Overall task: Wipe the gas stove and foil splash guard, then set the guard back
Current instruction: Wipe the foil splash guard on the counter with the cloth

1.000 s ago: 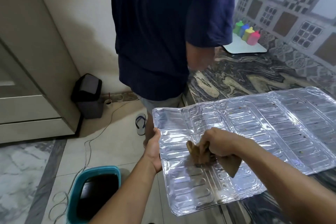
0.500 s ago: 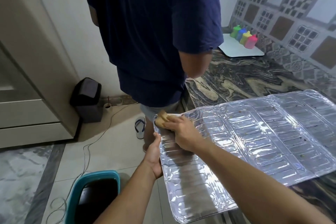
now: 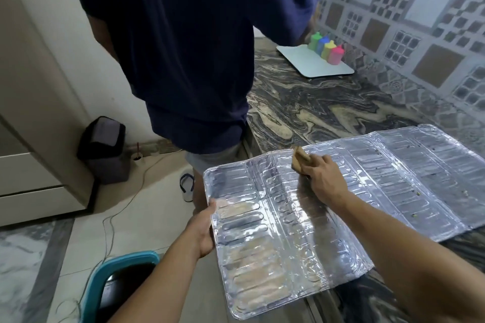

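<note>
The foil splash guard (image 3: 283, 238) lies unfolded and flat, its right part on the marbled counter (image 3: 315, 102) and its left panel jutting past the counter edge over the floor. My left hand (image 3: 206, 228) grips the guard's left edge. My right hand (image 3: 321, 178) presses a brown cloth (image 3: 300, 158) onto the far edge of the middle panel. Small dark specks dot the right panels. No gas stove is in view.
A person in a dark blue shirt (image 3: 189, 47) stands close, just beyond the guard. A white tray (image 3: 312, 64) with coloured bottles (image 3: 326, 47) sits at the back of the counter. On the floor are a teal bin (image 3: 115, 278), a dark bin (image 3: 106, 149) and a cable (image 3: 123, 207).
My right hand has swept the cloth from the guard's far left corner rightward along the far edge to the middle panel. The left hand keeps its grip. The person has shifted a little.
</note>
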`<state>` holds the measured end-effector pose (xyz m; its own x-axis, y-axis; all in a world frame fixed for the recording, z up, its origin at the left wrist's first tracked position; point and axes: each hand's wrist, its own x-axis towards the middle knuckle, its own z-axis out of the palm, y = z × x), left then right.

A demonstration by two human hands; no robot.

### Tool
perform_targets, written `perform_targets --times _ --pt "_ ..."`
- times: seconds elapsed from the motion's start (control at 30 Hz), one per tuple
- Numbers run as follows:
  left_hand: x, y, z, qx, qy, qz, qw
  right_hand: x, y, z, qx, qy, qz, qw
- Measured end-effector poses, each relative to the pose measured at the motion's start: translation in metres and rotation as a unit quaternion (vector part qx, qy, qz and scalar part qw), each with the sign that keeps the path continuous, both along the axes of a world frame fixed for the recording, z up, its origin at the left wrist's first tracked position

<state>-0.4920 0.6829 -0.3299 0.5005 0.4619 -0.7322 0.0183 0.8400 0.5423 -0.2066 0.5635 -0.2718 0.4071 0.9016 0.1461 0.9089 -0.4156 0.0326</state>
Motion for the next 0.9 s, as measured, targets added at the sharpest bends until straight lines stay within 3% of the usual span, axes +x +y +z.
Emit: perform_targets --times 0.07,0.1,0.13,0.2,0.23,0.27,0.4,0.53,0.6,0.7,0.9 --pt "0.006 0.001 -0.002 0.093 0.133 -0.018 0.987 0.006 -0.011 -0.002 0.033 0.050 -0.053 0.997" --pt "0.011 -0.002 0.000 0.157 0.215 -0.030 0.963 0.009 -0.016 -0.003 0.061 0.096 -0.091 0.989" --pt "0.016 -0.006 0.005 0.227 0.298 -0.030 0.927 0.011 -0.019 -0.001 0.091 0.141 -0.123 0.978" --pt "0.030 -0.021 0.022 0.410 0.437 -0.048 0.799 0.011 -0.030 0.007 0.158 0.205 -0.160 0.952" --pt "0.039 -0.030 0.030 0.506 0.447 -0.074 0.734 0.010 -0.036 0.011 0.187 0.227 -0.174 0.940" --pt "0.050 -0.041 0.042 0.581 0.417 -0.112 0.690 0.008 -0.045 0.017 0.216 0.245 -0.188 0.926" --pt "0.100 -0.089 0.065 0.668 0.276 -0.309 0.618 0.015 -0.080 0.032 0.290 0.207 -0.191 0.915" --pt "0.132 -0.126 0.064 0.674 0.265 -0.445 0.528 0.013 -0.111 0.050 0.278 0.119 -0.203 0.931" --pt "0.138 -0.134 0.059 0.659 0.287 -0.479 0.504 -0.007 -0.127 0.056 0.224 0.139 -0.171 0.949" --pt "0.139 -0.136 0.052 0.629 0.297 -0.499 0.516 -0.028 -0.145 0.040 0.057 0.202 -0.154 0.966" --pt "0.137 -0.130 0.052 0.626 0.315 -0.539 0.467 -0.036 -0.157 -0.020 -0.093 0.135 -0.107 0.981"
